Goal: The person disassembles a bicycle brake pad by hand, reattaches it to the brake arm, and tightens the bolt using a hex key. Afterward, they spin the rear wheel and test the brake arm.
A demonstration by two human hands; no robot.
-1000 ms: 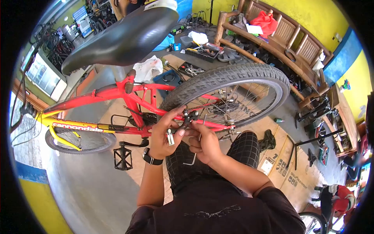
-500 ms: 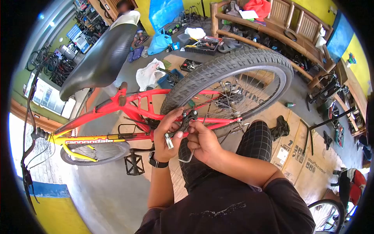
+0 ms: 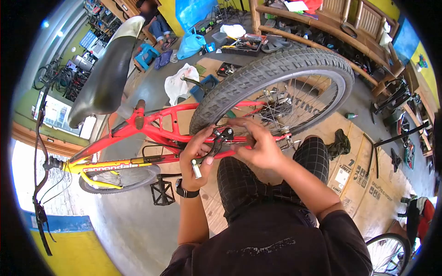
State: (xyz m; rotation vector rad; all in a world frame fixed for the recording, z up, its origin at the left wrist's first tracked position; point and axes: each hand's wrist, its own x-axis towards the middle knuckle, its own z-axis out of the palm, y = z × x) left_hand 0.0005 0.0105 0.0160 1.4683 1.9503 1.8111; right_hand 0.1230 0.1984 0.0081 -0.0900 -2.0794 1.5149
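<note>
My left hand point(image 3: 195, 158), a dark watch on its wrist, is closed around what looks like a black brake arm point(image 3: 215, 145) with a round bolt head at its top. A small silver piece point(image 3: 197, 169) lies against the same palm. To the right of that part, my right hand point(image 3: 260, 145) has its thumb and fingers apart, fingertips close to the red frame tube; no tool shows in it. The red and yellow bicycle frame point(image 3: 161, 122) stretches leftward from my hands. Just above them is the rear wheel's knobby tyre point(image 3: 271, 69).
A black saddle point(image 3: 103, 73) rises at upper left, and a pedal point(image 3: 162, 191) sticks out below the frame. Flattened cardboard point(image 3: 354, 170) covers the floor at right. Beyond the wheel are a tool tray point(image 3: 241, 46), a blue bag point(image 3: 190, 43) and a bamboo bench point(image 3: 317, 25). A person sits at the back.
My right hand has opened and shifted right, away from the black brake arm. The L-shaped hex key it held is no longer visible. My left hand keeps its hold.
</note>
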